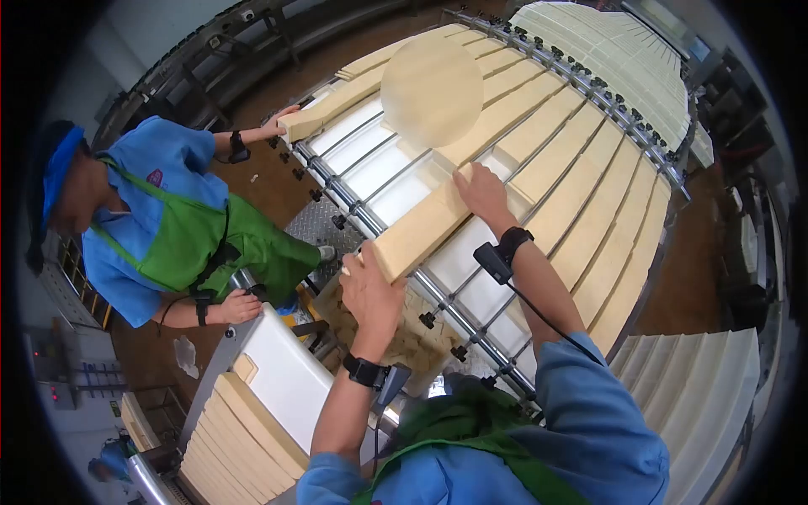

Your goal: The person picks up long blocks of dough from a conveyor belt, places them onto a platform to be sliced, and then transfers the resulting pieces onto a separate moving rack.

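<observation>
A long pale-yellow slab (425,227) lies at a slant over the near-left part of the rack, its near end reaching the metal rail. My left hand (370,290) is wrapped round that near end, thumb up along its side. Farther along, my right hand (484,198) grips the same slab from above, fingers bent over its edge. Similar pale slabs (581,189) lie side by side on the rack to the right. Thin metal bars and a white surface (459,265) show beneath and beside the held slab. A round blurred patch covers part of the slabs beyond.
A co-worker (168,219) in a green apron stands at left, one hand on another slab (337,105), the other on a white board (286,362). More slabs (240,425) stand lower left. A bin of scraps (421,332) sits under the rail (471,337). White ridged sheets (690,387) lie right.
</observation>
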Demonstrator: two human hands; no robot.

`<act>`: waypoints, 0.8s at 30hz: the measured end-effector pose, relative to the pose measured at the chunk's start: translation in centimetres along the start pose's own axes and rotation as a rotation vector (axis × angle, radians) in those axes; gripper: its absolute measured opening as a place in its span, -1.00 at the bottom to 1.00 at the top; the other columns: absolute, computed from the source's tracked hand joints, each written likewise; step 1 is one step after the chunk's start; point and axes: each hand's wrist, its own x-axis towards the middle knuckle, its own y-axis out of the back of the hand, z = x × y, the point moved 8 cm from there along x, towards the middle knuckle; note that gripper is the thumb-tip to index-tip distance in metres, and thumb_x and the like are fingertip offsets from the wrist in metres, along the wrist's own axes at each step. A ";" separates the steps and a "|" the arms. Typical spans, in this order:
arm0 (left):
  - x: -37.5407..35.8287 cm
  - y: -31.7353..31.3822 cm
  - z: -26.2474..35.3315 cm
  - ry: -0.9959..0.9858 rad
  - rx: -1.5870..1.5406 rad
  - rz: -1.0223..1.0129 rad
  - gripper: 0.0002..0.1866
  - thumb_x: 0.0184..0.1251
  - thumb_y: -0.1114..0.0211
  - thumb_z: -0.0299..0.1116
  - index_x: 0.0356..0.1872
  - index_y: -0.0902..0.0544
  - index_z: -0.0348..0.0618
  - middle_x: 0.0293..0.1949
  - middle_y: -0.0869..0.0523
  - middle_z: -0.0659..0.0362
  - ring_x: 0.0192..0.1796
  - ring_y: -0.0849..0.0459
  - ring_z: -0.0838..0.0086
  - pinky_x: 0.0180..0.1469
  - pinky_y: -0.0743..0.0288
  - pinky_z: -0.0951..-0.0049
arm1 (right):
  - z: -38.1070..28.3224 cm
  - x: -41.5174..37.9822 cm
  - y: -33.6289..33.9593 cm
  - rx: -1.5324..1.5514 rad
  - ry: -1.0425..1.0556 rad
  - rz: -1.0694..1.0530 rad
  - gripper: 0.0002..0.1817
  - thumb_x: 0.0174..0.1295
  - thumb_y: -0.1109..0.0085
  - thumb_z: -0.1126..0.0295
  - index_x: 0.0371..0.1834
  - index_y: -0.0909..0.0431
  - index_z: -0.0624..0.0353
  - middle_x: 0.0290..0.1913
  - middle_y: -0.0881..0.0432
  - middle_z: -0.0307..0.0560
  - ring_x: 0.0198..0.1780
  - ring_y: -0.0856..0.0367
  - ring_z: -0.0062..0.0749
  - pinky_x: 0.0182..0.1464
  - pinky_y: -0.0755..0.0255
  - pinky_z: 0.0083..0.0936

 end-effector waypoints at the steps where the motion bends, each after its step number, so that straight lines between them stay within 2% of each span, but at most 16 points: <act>1: 0.9 -0.2 0.4 0.000 0.004 0.001 -0.07 0.00 -0.67 -0.33 0.46 -0.38 -0.04 0.27 -0.43 -0.14 0.16 -0.60 -0.19 0.12 -0.59 -0.04 | 0.3 0.4 0.2 0.004 -0.001 0.000 -0.37 0.47 -0.09 -0.11 0.22 -0.56 0.30 0.02 -0.71 0.23 0.08 -0.68 0.15 0.23 -0.49 -0.01; 3: 2.4 -1.0 1.2 -0.071 0.043 -0.053 -0.08 0.01 -0.67 -0.24 0.45 -0.39 -0.02 0.22 -0.48 -0.13 0.09 -0.65 -0.15 0.13 -0.58 -0.06 | 1.6 0.8 -1.1 -0.201 -0.071 -0.228 -0.35 0.46 -0.08 -0.14 0.23 -0.57 0.28 0.07 -0.72 0.19 0.10 -0.70 0.08 0.31 -0.42 0.09; 7: 4.2 -2.6 2.6 -0.183 -0.057 -0.013 -0.11 0.08 -0.64 -0.22 0.45 -0.39 -0.09 0.23 -0.48 -0.14 0.10 -0.66 -0.12 0.16 -0.58 0.00 | 1.4 0.4 0.6 -0.352 -0.082 -0.140 -0.37 0.45 -0.12 -0.14 0.24 -0.57 0.24 0.19 -0.66 0.20 0.25 -0.63 0.05 0.42 -0.26 0.23; 9: 5.0 -3.5 1.9 -0.021 -0.364 0.100 -0.12 0.17 -0.58 -0.26 0.50 -0.33 -0.20 0.23 -0.50 -0.15 0.16 -0.63 -0.09 0.26 -0.51 -0.01 | 0.2 -0.4 1.9 -0.498 -0.006 -0.020 -0.38 0.42 -0.16 -0.12 0.25 -0.56 0.21 0.30 -0.58 0.27 0.40 -0.48 0.09 0.49 -0.11 0.29; 10: 5.4 -4.8 1.6 -0.018 -0.365 0.105 -0.12 0.17 -0.58 -0.26 0.50 -0.33 -0.20 0.23 -0.50 -0.15 0.16 -0.63 -0.09 0.26 -0.51 -0.01 | -0.1 -1.0 1.4 -0.498 0.000 -0.019 -0.38 0.42 -0.16 -0.12 0.25 -0.56 0.21 0.30 -0.58 0.27 0.40 -0.48 0.09 0.49 -0.11 0.29; 12: 6.0 -7.7 0.0 0.146 -0.473 0.062 -0.20 0.20 -0.53 -0.31 0.47 -0.38 -0.21 0.18 -0.58 -0.15 0.17 -0.64 -0.04 0.27 -0.49 0.03 | -1.9 -2.9 0.7 -0.380 0.107 0.068 -0.35 0.40 -0.17 -0.12 0.27 -0.55 0.24 0.35 -0.53 0.29 0.47 -0.37 0.12 0.54 0.01 0.32; 13: 6.1 -7.8 0.0 0.156 -0.478 0.072 -0.20 0.20 -0.53 -0.31 0.47 -0.38 -0.21 0.18 -0.58 -0.15 0.17 -0.64 -0.04 0.27 -0.49 0.03 | -2.7 -4.2 0.2 -0.380 0.122 0.067 -0.35 0.40 -0.17 -0.12 0.27 -0.55 0.24 0.35 -0.53 0.29 0.47 -0.37 0.12 0.54 0.01 0.32; 15: 5.9 -8.1 0.0 0.158 -0.533 0.097 -0.27 0.21 -0.48 -0.38 0.43 -0.43 -0.23 0.09 -0.66 -0.13 0.18 -0.64 -0.02 0.30 -0.48 0.06 | -5.6 -6.9 -1.3 -0.192 0.313 -0.008 -0.34 0.42 -0.20 -0.06 0.38 -0.51 0.23 0.42 -0.47 0.30 0.51 -0.31 0.19 0.56 0.04 0.31; 16: 5.8 -7.8 0.1 0.128 -0.441 0.184 -0.30 0.16 -0.55 -0.42 0.37 -0.51 -0.26 0.04 -0.74 -0.10 0.06 -0.75 0.08 0.16 -0.61 0.18 | -6.3 -7.8 -1.5 -0.185 0.330 -0.022 -0.34 0.42 -0.20 -0.06 0.38 -0.51 0.23 0.42 -0.47 0.30 0.51 -0.31 0.19 0.56 0.04 0.31; 18: 6.2 -8.6 -0.4 0.093 -0.451 0.218 -0.31 0.12 -0.54 -0.43 0.35 -0.55 -0.21 0.04 -0.76 -0.10 0.06 -0.77 0.08 0.14 -0.62 0.18 | -8.9 -10.3 -2.5 0.187 0.446 -0.167 -0.33 0.43 -0.21 0.03 0.50 -0.42 0.18 0.52 -0.35 0.29 0.60 -0.20 0.19 0.57 0.08 0.32; 19: 6.3 -8.9 -1.0 0.092 -0.481 0.238 -0.32 0.11 -0.53 -0.44 0.34 -0.57 -0.18 0.03 -0.77 -0.09 0.05 -0.77 0.08 0.14 -0.63 0.18 | -9.3 -11.2 -3.5 0.202 0.468 -0.201 -0.33 0.43 -0.21 0.03 0.50 -0.42 0.18 0.52 -0.35 0.29 0.60 -0.20 0.19 0.57 0.08 0.32; 21: 6.0 -7.8 -0.9 0.180 -0.564 0.136 -0.35 0.10 -0.50 -0.46 0.32 -0.59 -0.14 0.00 -0.79 -0.06 0.03 -0.78 0.10 0.12 -0.63 0.19 | -8.4 -11.2 -4.7 0.108 0.482 -0.126 -0.33 0.42 -0.23 0.13 0.56 -0.37 0.09 0.60 -0.23 0.27 0.66 -0.09 0.17 0.58 0.11 0.33; 22: 5.5 -7.7 -1.3 0.244 -0.749 0.104 -0.34 0.08 -0.48 -0.50 0.32 -0.60 -0.10 -0.03 -0.79 -0.01 0.01 -0.79 0.17 0.09 -0.64 0.25 | -8.3 -11.2 -4.9 0.084 0.474 -0.149 -0.32 0.43 -0.20 0.13 0.60 -0.33 0.03 0.63 -0.20 0.23 0.68 -0.05 0.15 0.59 0.14 0.32; 24: 3.9 -5.8 -2.0 0.280 -0.813 0.155 -0.36 0.09 -0.47 -0.52 0.31 -0.60 -0.11 -0.05 -0.80 0.02 0.00 -0.79 0.21 0.09 -0.63 0.28 | -8.7 -11.1 -5.4 -0.010 0.491 -0.165 -0.32 0.43 -0.18 0.15 0.61 -0.32 0.00 0.63 -0.20 0.23 0.68 -0.05 0.14 0.59 0.12 0.33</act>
